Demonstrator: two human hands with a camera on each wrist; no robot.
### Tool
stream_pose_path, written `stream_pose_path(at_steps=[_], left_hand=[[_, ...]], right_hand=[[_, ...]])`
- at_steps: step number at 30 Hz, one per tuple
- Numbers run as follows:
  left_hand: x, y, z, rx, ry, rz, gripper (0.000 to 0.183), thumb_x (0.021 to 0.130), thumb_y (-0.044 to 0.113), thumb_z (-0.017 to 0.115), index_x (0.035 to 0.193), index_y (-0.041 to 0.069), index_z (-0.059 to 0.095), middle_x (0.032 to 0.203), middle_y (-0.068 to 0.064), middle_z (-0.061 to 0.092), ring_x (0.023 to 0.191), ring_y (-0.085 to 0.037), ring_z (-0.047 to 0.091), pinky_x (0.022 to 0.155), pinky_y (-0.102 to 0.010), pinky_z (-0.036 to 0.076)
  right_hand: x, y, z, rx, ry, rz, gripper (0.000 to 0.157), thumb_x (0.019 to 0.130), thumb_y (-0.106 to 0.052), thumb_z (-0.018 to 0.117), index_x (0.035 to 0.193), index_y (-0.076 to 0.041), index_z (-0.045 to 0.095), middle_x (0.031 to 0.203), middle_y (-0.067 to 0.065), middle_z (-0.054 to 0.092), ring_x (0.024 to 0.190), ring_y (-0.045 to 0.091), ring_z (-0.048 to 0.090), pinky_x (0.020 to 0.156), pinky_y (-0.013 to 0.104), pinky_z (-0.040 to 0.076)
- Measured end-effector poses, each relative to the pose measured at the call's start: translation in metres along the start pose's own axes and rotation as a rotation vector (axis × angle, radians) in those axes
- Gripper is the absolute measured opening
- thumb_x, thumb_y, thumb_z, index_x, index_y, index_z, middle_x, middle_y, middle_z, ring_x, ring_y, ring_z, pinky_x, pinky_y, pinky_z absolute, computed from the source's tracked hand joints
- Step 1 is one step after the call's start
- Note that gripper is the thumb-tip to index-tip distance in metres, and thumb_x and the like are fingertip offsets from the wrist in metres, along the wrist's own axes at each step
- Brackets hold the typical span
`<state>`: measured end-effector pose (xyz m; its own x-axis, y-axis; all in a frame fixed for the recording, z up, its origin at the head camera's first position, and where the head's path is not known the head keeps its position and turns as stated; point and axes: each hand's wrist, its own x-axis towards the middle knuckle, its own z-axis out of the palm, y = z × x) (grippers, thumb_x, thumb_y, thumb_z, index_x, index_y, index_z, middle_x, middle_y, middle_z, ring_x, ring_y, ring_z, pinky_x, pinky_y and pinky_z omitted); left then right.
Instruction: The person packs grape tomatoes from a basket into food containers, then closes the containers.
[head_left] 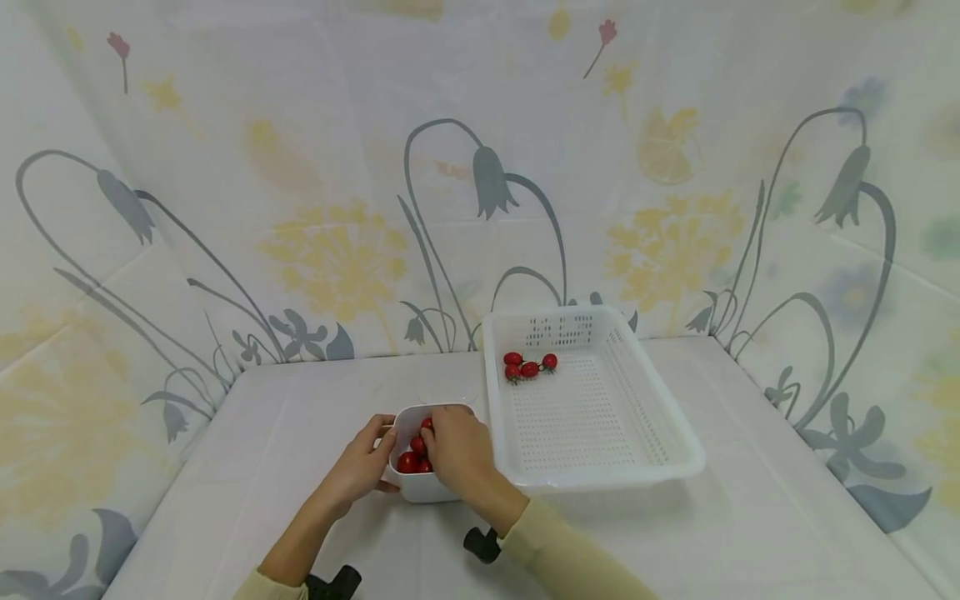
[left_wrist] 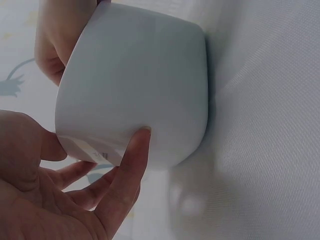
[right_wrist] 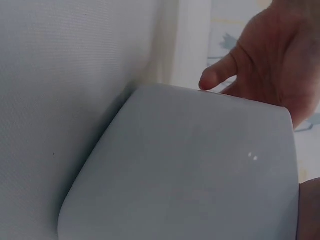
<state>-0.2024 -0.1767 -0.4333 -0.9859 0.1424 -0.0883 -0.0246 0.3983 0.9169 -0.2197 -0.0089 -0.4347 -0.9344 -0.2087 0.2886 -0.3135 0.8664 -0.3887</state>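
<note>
A white container [head_left: 431, 487] with red cherry tomatoes [head_left: 408, 462] in it stands on the table. My left hand [head_left: 360, 462] holds its left side, thumb at the rim; in the left wrist view the fingers [left_wrist: 125, 182] of that hand curve against the outer wall. My right hand [head_left: 461, 446] reaches down into the container from the right. Its thumb is beside a tomato [head_left: 427, 423], but the other fingertips are hidden, so whether they pinch it cannot be seen. In the right wrist view, the container's wall [right_wrist: 200, 165] covers the inside.
To the right is a larger white slotted basket [head_left: 667, 408], with several more tomatoes [head_left: 530, 369] grouped at its far left. White cloth covers the table [head_left: 315, 408]. A flower-patterned curtain [head_left: 337, 167] surrounds it behind and on the sides.
</note>
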Motion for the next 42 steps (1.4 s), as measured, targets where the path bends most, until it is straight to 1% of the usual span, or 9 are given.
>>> stream_pose_path(at_steps=[4, 9, 14, 21, 26, 29, 33, 37, 42], left_hand=[[0.000, -0.001, 0.000, -0.002, -0.004, -0.001, 0.035, 0.109, 0.017, 0.046, 0.142, 0.002, 0.046, 0.145, -0.026, 0.048, 0.123, -0.050, 0.056, 0.061, -0.043, 0.064], [0.001, -0.002, 0.000, 0.001, 0.002, 0.002, 0.035, 0.109, 0.017, 0.046, 0.141, 0.002, 0.046, 0.144, -0.026, 0.048, 0.124, -0.050, 0.055, 0.061, -0.043, 0.064], [0.000, -0.003, 0.001, -0.002, 0.008, 0.006, 0.034, 0.109, 0.015, 0.046, 0.140, 0.003, 0.047, 0.143, -0.027, 0.049, 0.122, -0.050, 0.056, 0.060, -0.043, 0.064], [0.000, -0.001, 0.001, 0.007, 0.004, 0.001, 0.034, 0.109, 0.016, 0.046, 0.141, 0.003, 0.047, 0.144, -0.027, 0.049, 0.124, -0.051, 0.055, 0.061, -0.042, 0.064], [0.000, -0.001, 0.001, 0.016, 0.000, -0.005, 0.036, 0.109, 0.017, 0.046, 0.142, 0.003, 0.046, 0.145, -0.026, 0.048, 0.126, -0.052, 0.053, 0.061, -0.042, 0.064], [0.000, 0.000, 0.001, 0.021, 0.001, -0.010, 0.036, 0.109, 0.017, 0.046, 0.142, 0.003, 0.045, 0.146, -0.027, 0.048, 0.126, -0.052, 0.053, 0.061, -0.042, 0.064], [0.000, -0.001, 0.000, 0.023, -0.003, -0.016, 0.037, 0.109, 0.018, 0.047, 0.143, 0.004, 0.045, 0.146, -0.026, 0.048, 0.125, -0.051, 0.054, 0.062, -0.042, 0.064], [-0.001, -0.001, 0.000, 0.017, -0.007, -0.016, 0.037, 0.109, 0.019, 0.047, 0.143, 0.004, 0.045, 0.146, -0.025, 0.048, 0.124, -0.049, 0.056, 0.062, -0.043, 0.064], [0.000, 0.001, 0.001, 0.012, -0.009, -0.014, 0.036, 0.109, 0.019, 0.046, 0.142, 0.004, 0.045, 0.145, -0.026, 0.048, 0.122, -0.049, 0.057, 0.062, -0.043, 0.064]], right_hand=[[0.001, 0.000, 0.003, -0.043, -0.006, 0.005, 0.020, 0.098, -0.028, 0.070, 0.098, -0.008, 0.070, 0.091, 0.004, 0.071, 0.082, 0.022, 0.069, 0.073, 0.039, 0.063], [0.001, -0.001, 0.003, -0.057, -0.023, 0.002, 0.020, 0.098, -0.028, 0.070, 0.099, -0.008, 0.069, 0.091, 0.005, 0.070, 0.080, 0.021, 0.069, 0.073, 0.039, 0.063], [-0.001, -0.001, 0.002, -0.076, -0.015, -0.009, 0.019, 0.096, -0.025, 0.072, 0.099, -0.007, 0.069, 0.092, 0.006, 0.068, 0.082, 0.022, 0.068, 0.073, 0.039, 0.063], [-0.002, -0.001, 0.001, -0.047, 0.005, -0.014, 0.014, 0.096, -0.019, 0.071, 0.097, -0.006, 0.070, 0.092, 0.007, 0.064, 0.078, 0.022, 0.067, 0.071, 0.038, 0.064], [-0.002, -0.002, -0.005, -0.040, 0.010, -0.036, 0.014, 0.096, -0.018, 0.071, 0.098, -0.005, 0.070, 0.094, 0.008, 0.061, 0.081, 0.022, 0.065, 0.070, 0.038, 0.063], [-0.004, -0.003, -0.013, -0.034, 0.009, -0.067, 0.018, 0.095, -0.019, 0.073, 0.103, -0.004, 0.071, 0.096, 0.008, 0.062, 0.084, 0.021, 0.065, 0.071, 0.036, 0.063], [-0.006, -0.004, -0.034, 0.037, -0.032, -0.094, 0.023, 0.095, -0.020, 0.073, 0.111, -0.003, 0.071, 0.103, 0.009, 0.066, 0.089, 0.020, 0.066, 0.074, 0.035, 0.064], [-0.006, -0.003, -0.061, 0.134, -0.138, -0.084, 0.031, 0.096, -0.023, 0.072, 0.120, -0.003, 0.070, 0.109, 0.010, 0.067, 0.093, 0.020, 0.065, 0.076, 0.038, 0.063], [-0.002, 0.009, -0.094, 0.263, -0.268, -0.063, 0.035, 0.097, -0.024, 0.068, 0.125, -0.004, 0.068, 0.119, 0.013, 0.067, 0.103, 0.026, 0.064, 0.086, 0.045, 0.060]])
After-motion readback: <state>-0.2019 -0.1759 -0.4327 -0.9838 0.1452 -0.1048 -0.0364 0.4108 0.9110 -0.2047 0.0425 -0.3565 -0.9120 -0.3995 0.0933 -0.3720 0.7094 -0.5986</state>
